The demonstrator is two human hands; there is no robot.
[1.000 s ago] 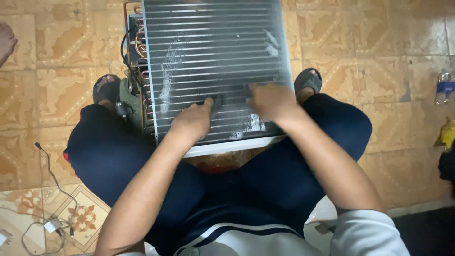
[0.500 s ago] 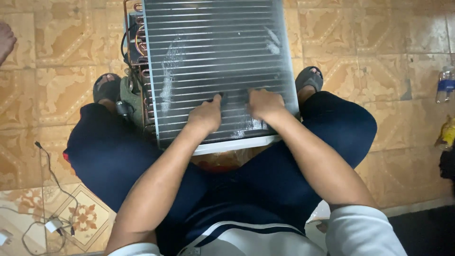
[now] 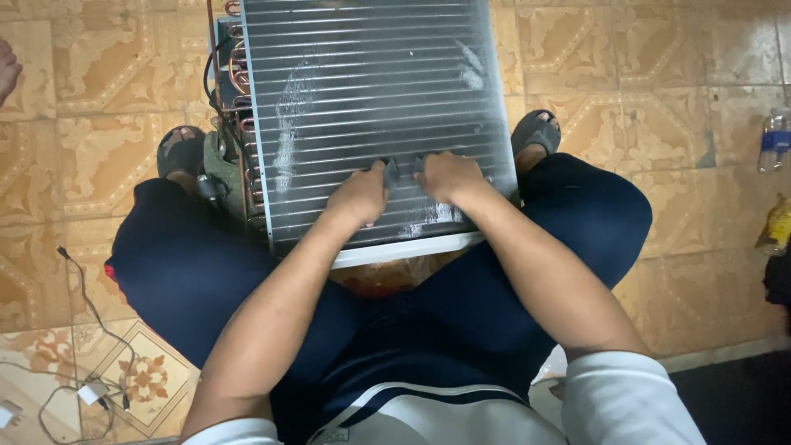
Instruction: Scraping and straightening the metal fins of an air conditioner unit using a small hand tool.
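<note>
Patterned ochre floor tiles [image 3: 99,156] are spreading out all round the person, who is sitting low with knees wide and sandalled feet planted either side of a finned condenser coil [image 3: 371,99]. From the head view, the coil is standing between the legs, its near edge resting just above the lap and its copper tube bends [image 3: 239,91] showing along the left side. Both forearms are reaching forward, elbows out, wrists bent down. The left hand [image 3: 358,198] and the right hand [image 3: 449,177] are lying almost touching on the lower fins, fingers curled and pinching a small dark tool [image 3: 394,170] between them; exactly how it is being gripped I cannot tell. White scuffed patches are marking the fins already. Pressing too hard or slipping sideways could flatten more of those thin fins, and their sharp edges could cut a knuckle. A loose cable [image 3: 91,321] is trailing on the floor at the left, and a plastic bottle [image 3: 774,140] is standing at the far right.
</note>
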